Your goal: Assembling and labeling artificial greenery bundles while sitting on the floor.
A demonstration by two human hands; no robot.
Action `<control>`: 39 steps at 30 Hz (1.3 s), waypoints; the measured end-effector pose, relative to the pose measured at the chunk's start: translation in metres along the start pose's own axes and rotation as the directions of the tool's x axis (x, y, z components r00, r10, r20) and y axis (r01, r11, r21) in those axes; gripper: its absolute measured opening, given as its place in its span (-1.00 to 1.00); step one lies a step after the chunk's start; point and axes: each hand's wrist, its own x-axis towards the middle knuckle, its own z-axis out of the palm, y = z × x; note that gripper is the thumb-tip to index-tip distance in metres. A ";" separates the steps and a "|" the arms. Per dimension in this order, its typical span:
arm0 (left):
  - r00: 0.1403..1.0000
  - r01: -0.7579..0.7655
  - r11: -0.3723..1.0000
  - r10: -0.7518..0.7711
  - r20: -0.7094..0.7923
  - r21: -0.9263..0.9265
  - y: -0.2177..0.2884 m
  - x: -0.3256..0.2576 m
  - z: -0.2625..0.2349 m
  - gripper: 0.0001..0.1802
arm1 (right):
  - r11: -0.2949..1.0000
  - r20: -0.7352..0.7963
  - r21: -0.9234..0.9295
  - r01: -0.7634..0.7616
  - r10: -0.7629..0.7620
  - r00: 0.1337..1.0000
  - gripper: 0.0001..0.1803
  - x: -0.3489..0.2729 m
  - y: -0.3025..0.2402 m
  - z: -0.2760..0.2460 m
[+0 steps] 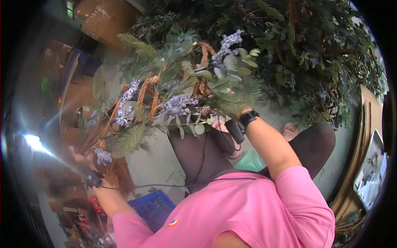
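Note:
A wreath [155, 97] of brown twigs spans the space in front of me, above my lap, decked with green sprigs, round pale leaves, small pine cones and lilac-blue berry clusters [178, 104]. At its lower left end my left hand [84, 158], somewhat blurred, is closed around the twigs. My right hand [244, 110] reaches into the near right side of the wreath and grips it there; leaves and needles cover most of its fingers. Dark devices with a cable are strapped at both wrists.
A large heap of similar greenery [297, 49] rises at the back right. Cardboard boxes [105, 25] stand at the far left. A blue plastic crate [153, 206] is by my left arm. Flattened cardboard [370, 111] and a tray [369, 171] lean at the right.

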 end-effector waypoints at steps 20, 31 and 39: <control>0.583 -0.494 0.365 0.812 -0.011 0.789 0.002 0.304 0.192 -0.78 | 0.465 -0.161 0.463 -0.754 0.881 0.445 -0.42 -0.047 -0.065 -0.122; 0.429 0.054 -0.644 0.705 0.564 0.763 0.124 0.236 0.181 -0.57 | 0.400 -0.333 0.342 -0.850 0.898 0.288 -0.55 -0.075 -0.062 -0.138; 0.357 -0.400 -0.048 0.912 0.204 0.915 0.145 0.242 0.187 -0.74 | 0.737 -0.267 0.383 -0.556 0.665 0.697 -0.68 0.003 -0.134 -0.134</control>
